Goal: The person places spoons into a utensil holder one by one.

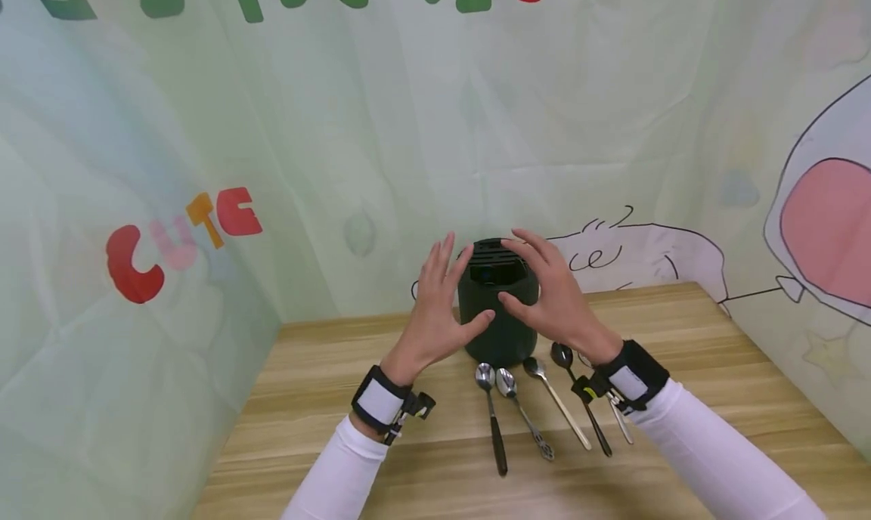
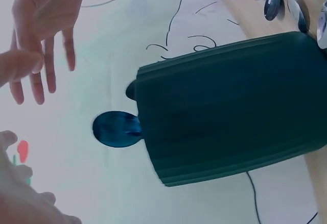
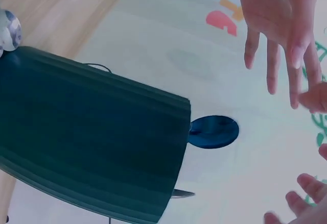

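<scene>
A dark green utensil holder (image 1: pixel 500 331) stands upright near the table's back edge. Two spoons stick out of its top in the left wrist view; one dark spoon bowl (image 2: pixel 117 129) shows most plainly. My left hand (image 1: pixel 432 320) is raised at the holder's left, fingers spread and nothing held. On its other side, my right hand (image 1: pixel 554 301) has its fingers apart, also holding nothing. Both wrist views show the hands beyond the holder's top, apart from it. Several spoons lie in front, among them a dark-handled spoon (image 1: pixel 497 433) and a gold-handled spoon (image 1: pixel 565 410).
Wood-grained table (image 1: pixel 292 422) spreads beneath the holder and spoons. A printed cloth backdrop (image 1: pixel 395 127) rises behind and at both sides. Another spoon with an ornate handle (image 1: pixel 534 429) lies in the row, and a black spoon (image 1: pixel 592 422) is near the right wrist.
</scene>
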`<action>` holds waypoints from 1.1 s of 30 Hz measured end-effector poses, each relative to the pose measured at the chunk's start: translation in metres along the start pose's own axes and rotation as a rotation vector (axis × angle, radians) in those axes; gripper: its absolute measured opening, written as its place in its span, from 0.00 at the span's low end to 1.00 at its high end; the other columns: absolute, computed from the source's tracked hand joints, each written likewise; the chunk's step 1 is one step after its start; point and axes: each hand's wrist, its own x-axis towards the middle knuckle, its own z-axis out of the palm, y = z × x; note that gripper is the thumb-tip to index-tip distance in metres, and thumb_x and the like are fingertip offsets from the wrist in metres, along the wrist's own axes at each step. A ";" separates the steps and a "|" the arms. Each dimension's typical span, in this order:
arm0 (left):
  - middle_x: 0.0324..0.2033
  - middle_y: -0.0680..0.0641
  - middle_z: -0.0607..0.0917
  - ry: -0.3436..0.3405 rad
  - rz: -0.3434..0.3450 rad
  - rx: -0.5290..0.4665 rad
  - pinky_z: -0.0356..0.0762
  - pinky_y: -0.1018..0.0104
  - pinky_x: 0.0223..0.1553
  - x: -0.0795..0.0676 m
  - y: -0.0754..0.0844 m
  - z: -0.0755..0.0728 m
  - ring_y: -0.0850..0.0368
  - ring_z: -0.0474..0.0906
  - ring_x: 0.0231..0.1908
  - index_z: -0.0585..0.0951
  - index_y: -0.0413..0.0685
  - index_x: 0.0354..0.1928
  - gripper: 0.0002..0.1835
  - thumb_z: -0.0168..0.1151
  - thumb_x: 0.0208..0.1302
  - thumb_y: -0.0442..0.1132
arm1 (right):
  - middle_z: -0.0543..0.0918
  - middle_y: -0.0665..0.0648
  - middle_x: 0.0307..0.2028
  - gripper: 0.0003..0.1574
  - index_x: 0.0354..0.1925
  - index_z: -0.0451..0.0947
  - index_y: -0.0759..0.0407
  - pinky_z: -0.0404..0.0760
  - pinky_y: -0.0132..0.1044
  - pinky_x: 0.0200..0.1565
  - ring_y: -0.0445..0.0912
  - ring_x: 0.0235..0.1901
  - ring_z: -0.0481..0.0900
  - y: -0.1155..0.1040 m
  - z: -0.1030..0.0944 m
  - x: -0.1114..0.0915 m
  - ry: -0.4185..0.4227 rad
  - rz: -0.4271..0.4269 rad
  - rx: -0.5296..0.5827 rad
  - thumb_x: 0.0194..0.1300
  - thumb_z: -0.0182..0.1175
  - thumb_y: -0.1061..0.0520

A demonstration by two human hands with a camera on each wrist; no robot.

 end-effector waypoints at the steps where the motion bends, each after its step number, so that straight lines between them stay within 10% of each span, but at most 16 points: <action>1: 0.79 0.45 0.42 -0.011 0.013 0.016 0.41 0.29 0.70 -0.003 0.002 -0.001 0.37 0.36 0.77 0.49 0.58 0.78 0.49 0.63 0.59 0.59 | 0.61 0.63 0.73 0.46 0.70 0.63 0.56 0.63 0.66 0.65 0.61 0.71 0.58 -0.001 -0.001 -0.004 -0.007 -0.014 -0.010 0.56 0.69 0.49; 8: 0.79 0.45 0.38 -0.074 0.104 0.098 0.39 0.24 0.68 -0.028 0.007 -0.004 0.34 0.33 0.77 0.45 0.60 0.79 0.54 0.38 0.57 0.81 | 0.45 0.62 0.78 0.68 0.77 0.50 0.53 0.50 0.74 0.67 0.69 0.76 0.42 -0.013 0.002 -0.030 -0.100 -0.018 -0.098 0.47 0.74 0.39; 16: 0.79 0.44 0.41 -0.259 0.120 0.134 0.39 0.26 0.69 -0.055 -0.001 0.010 0.37 0.34 0.77 0.46 0.55 0.78 0.60 0.68 0.50 0.65 | 0.45 0.65 0.78 0.79 0.78 0.44 0.50 0.52 0.71 0.68 0.68 0.75 0.43 -0.017 0.019 -0.071 -0.238 0.075 -0.192 0.39 0.80 0.36; 33: 0.79 0.50 0.47 -0.576 0.044 0.154 0.44 0.27 0.69 -0.092 -0.027 0.055 0.37 0.39 0.77 0.50 0.60 0.78 0.52 0.66 0.54 0.56 | 0.46 0.63 0.78 0.79 0.78 0.45 0.44 0.53 0.72 0.67 0.68 0.75 0.44 -0.023 0.057 -0.137 -0.488 0.257 -0.172 0.37 0.78 0.31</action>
